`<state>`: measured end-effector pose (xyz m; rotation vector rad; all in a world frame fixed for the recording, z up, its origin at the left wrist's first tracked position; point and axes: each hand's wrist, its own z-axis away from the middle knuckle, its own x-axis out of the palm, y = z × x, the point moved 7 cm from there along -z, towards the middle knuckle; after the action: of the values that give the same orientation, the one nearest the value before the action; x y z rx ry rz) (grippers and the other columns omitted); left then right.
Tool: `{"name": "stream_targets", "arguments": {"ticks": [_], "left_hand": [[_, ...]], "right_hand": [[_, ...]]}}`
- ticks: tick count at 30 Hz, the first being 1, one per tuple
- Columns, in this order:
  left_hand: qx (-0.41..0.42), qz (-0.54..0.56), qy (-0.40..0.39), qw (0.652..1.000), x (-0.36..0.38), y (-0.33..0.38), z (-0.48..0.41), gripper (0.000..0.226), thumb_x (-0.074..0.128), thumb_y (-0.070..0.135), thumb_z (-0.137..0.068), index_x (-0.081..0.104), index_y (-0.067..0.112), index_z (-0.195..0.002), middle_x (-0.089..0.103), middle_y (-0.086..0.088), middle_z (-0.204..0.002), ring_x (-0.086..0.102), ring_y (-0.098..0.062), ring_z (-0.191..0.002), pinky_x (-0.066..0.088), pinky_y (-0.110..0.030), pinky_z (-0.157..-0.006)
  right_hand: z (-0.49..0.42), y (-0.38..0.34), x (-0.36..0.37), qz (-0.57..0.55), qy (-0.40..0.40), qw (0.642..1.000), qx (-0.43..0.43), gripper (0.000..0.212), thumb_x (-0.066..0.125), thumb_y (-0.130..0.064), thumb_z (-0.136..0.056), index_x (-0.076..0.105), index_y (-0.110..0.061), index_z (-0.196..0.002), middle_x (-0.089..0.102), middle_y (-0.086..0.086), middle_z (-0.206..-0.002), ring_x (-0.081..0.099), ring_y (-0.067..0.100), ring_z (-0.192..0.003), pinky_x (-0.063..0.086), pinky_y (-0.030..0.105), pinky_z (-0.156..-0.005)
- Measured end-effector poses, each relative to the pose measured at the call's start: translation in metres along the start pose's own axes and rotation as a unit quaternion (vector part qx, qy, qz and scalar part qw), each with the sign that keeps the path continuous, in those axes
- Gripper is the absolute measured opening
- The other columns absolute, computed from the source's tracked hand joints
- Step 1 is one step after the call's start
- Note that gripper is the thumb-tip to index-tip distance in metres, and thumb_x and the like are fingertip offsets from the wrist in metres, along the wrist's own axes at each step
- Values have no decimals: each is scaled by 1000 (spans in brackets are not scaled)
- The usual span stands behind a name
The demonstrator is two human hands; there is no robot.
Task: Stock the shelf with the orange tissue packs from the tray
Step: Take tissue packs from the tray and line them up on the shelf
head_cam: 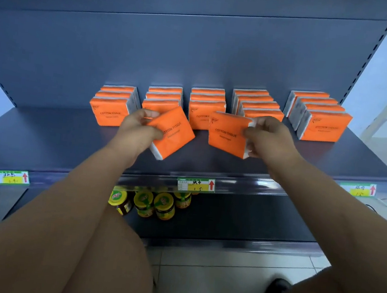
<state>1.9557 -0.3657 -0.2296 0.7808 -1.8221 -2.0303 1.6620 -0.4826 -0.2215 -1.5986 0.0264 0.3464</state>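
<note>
Orange tissue packs stand in several rows on the dark shelf, from the leftmost row to the rightmost row. My left hand grips a tilted orange tissue pack just above the shelf, in front of the second row. My right hand holds another orange tissue pack by its right end, in front of the third and fourth rows. The tray is not in view.
Price tags hang on the shelf's front edge. Several jars with yellow-green lids stand on the lower shelf. A perforated upright bounds the shelf on the right. My knees fill the bottom of the view above a tiled floor.
</note>
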Motion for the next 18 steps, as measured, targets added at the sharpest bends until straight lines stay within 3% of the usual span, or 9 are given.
{"name": "stream_targets", "arguments": {"ticks": [3, 5, 7, 9, 12, 15, 18], "left_hand": [[22, -24, 15, 999, -9, -3, 0, 35, 67, -4, -87, 65, 20, -112, 69, 3, -112, 66, -15, -101, 53, -27, -78], [43, -39, 34, 998, -17, -4, -1, 34, 65, -4, -88, 66, 20, -112, 69, 0, -113, 65, -18, -101, 51, -25, -75], [67, -79, 47, 994, -22, -7, -2, 35, 63, -3, -89, 66, 21, -114, 67, 0, -113, 63, -18, -100, 48, -21, -71], [97, -143, 43, 984, -25, -10, -2, 40, 62, -2, -89, 67, 22, -120, 63, 1, -117, 60, -17, -104, 46, -22, -76], [128, -208, 41, 969, -30, -13, -4, 46, 63, -3, -87, 67, 20, -127, 53, 1, -124, 53, -17, -114, 40, -25, -92], [149, -225, 47, 962, -30, -11, -4, 46, 64, -4, -85, 68, 20, -124, 53, 2, -124, 53, -16, -115, 40, -25, -94], [158, -211, 48, 963, -25, -7, -2, 40, 62, -5, -84, 67, 21, -114, 57, 2, -121, 54, -15, -110, 43, -22, -85]], "right_hand": [[-6, -7, 7, 131, -31, 991, -26, 8, 66, -19, -88, 62, -22, -94, 68, 6, -92, 69, 30, -89, 60, 45, -75], [-6, -10, 12, 257, -51, 963, -68, 10, 65, -17, -87, 58, -23, -90, 63, 0, -86, 63, 28, -86, 51, 36, -67], [-6, -10, 18, 330, -52, 938, -96, 15, 65, -15, -86, 60, -24, -98, 63, 0, -93, 60, 27, -94, 42, 32, -69], [-6, -9, 27, 385, -44, 915, -109, 31, 63, -17, -86, 66, -25, -116, 63, 7, -110, 55, 33, -113, 42, 34, -79], [-7, -16, 41, 458, -16, 880, -125, 56, 60, -16, -87, 58, -29, -142, 55, 11, -129, 42, 37, -126, 44, 41, -89], [-7, -23, 59, 497, -21, 849, -175, 61, 63, -17, -85, 55, -31, -144, 53, 9, -133, 42, 35, -125, 45, 42, -92], [-13, -20, 75, 503, -45, 839, -203, 56, 68, -20, -85, 58, -29, -140, 60, 6, -126, 47, 33, -125, 46, 41, -93]]}}
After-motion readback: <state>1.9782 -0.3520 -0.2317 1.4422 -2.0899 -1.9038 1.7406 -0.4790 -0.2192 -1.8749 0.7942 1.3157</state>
